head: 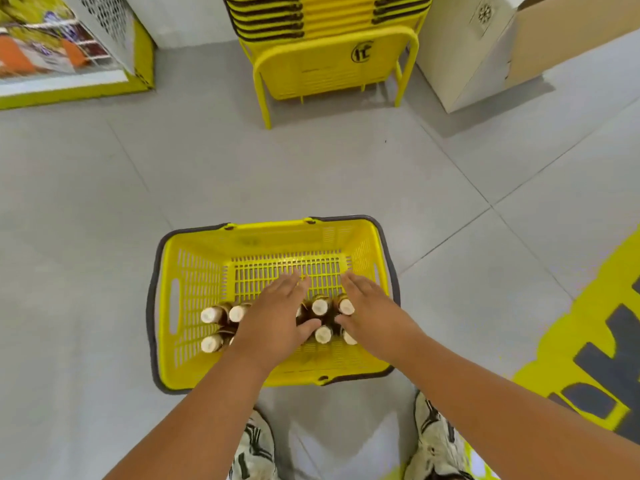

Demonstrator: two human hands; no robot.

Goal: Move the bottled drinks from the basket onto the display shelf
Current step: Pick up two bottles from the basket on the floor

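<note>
Both hands, left hand [277, 313] and right hand [372, 310], spread over capped bottles [320, 306] in the basket [194, 289].

we see a grey tiled floor [311, 174] carrying a yellow basket [194, 292] at its middle, a stack of yellow baskets [329, 64] farther off, and a cardboard box [485, 53] just beside that stack.
</note>
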